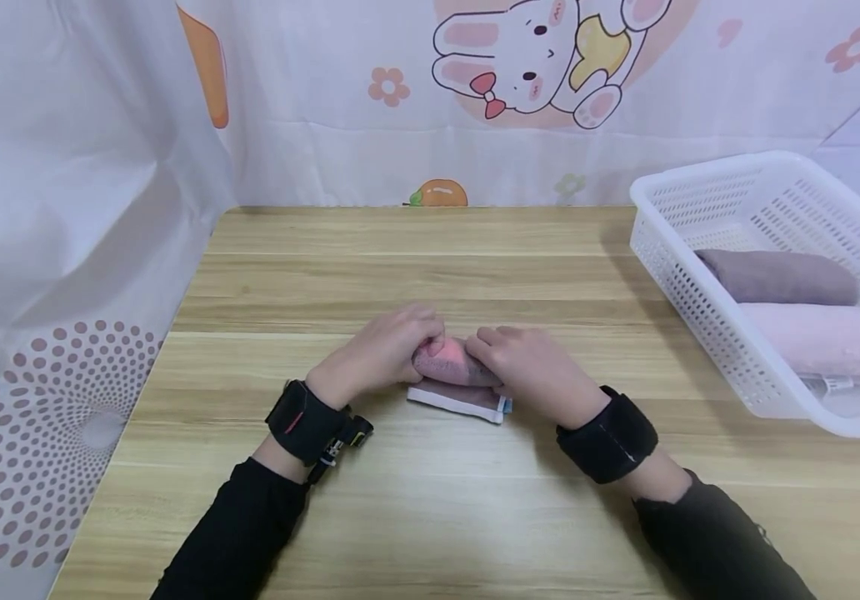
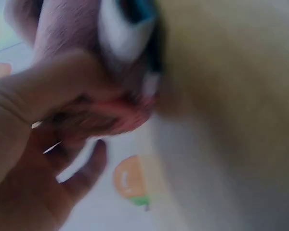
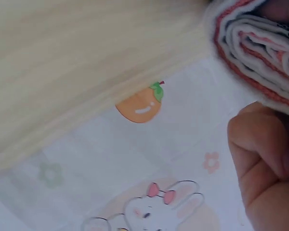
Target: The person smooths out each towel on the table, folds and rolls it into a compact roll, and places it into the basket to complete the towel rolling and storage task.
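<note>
A small mauve towel (image 1: 454, 369), partly rolled up with a coral-pink patch showing, lies in the middle of the wooden table. Its flat, white-edged flap points toward the person. My left hand (image 1: 392, 343) grips the left end, with the thumb across the cloth (image 2: 70, 29) in the left wrist view. At the other end, my right hand (image 1: 533, 367) holds the roll with bent fingers. The right wrist view shows the roll's spiral end (image 3: 260, 53), its white and coral layers wound together, above the curled fingers (image 3: 260, 139). The left wrist view is blurred.
A white perforated basket (image 1: 703, 333) stands at the right of the table (image 1: 400, 267). Inside it lie a grey-brown roll (image 1: 790, 277) and a pale pink roll (image 1: 835, 337). A printed curtain (image 1: 310, 158) hangs along the back edge and left side.
</note>
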`<control>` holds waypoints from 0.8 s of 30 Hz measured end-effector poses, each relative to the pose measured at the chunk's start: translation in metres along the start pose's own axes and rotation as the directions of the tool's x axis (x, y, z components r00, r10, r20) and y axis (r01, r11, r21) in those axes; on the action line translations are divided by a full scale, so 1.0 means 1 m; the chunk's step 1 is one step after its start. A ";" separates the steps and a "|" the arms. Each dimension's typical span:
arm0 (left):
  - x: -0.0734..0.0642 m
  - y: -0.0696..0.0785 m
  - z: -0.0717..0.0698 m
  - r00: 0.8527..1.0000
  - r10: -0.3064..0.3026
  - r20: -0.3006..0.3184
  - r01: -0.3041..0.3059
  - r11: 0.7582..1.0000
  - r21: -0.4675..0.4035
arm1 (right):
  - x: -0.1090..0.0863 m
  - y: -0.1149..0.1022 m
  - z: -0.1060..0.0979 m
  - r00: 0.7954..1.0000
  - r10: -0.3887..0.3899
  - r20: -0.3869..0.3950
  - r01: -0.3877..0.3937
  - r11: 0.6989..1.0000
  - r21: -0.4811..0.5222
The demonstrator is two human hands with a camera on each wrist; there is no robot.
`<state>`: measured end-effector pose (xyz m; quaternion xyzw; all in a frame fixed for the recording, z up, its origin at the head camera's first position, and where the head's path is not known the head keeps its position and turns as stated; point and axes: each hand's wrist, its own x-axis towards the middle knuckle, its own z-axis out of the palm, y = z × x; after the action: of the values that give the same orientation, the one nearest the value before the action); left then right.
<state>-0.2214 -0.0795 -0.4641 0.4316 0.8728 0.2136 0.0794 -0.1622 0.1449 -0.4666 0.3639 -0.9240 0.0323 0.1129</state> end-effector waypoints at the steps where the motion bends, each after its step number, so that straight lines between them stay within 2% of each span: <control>1: -0.002 0.002 -0.003 0.999 -0.011 0.030 0.011 1.000 -0.005 | 0.000 -0.002 0.000 1.000 -0.007 -0.003 0.007 0.999 -0.038; 5: -0.010 0.009 -0.015 0.994 -0.023 0.107 0.026 0.999 -0.023 | -0.001 -0.008 -0.001 1.000 -0.027 0.008 0.028 0.991 -0.132; 8: -0.013 0.012 -0.019 0.992 -0.007 0.125 0.014 0.999 -0.049 | -0.001 -0.009 -0.004 0.998 -0.042 0.044 0.047 0.991 -0.128; 10: -0.013 0.013 -0.020 0.990 -0.002 0.138 0.012 0.997 -0.072 | -0.002 -0.009 -0.007 0.995 -0.039 0.087 0.045 0.997 -0.069; 13: -0.012 0.014 -0.020 0.987 0.000 0.158 0.016 0.995 -0.098 | -0.004 -0.007 -0.013 0.985 -0.022 0.172 0.008 0.997 0.080; 15: -0.012 0.014 -0.020 0.985 -0.013 0.169 0.032 0.993 -0.110 | -0.005 -0.006 -0.016 0.976 -0.008 0.216 -0.034 0.981 0.190; 18: -0.012 0.016 -0.018 0.983 -0.042 0.180 0.065 0.990 -0.125 | -0.006 -0.005 -0.019 0.969 -0.015 0.247 -0.062 0.952 0.301; 24: -0.012 0.019 -0.016 0.971 -0.099 0.218 0.130 0.983 -0.130 | -0.007 -0.005 -0.021 0.961 -0.056 0.271 -0.069 0.900 0.431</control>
<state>-0.2055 -0.0840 -0.4419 0.3937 0.8654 0.2241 0.2144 -0.1505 0.1490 -0.4477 0.3776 -0.9010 0.1877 -0.1021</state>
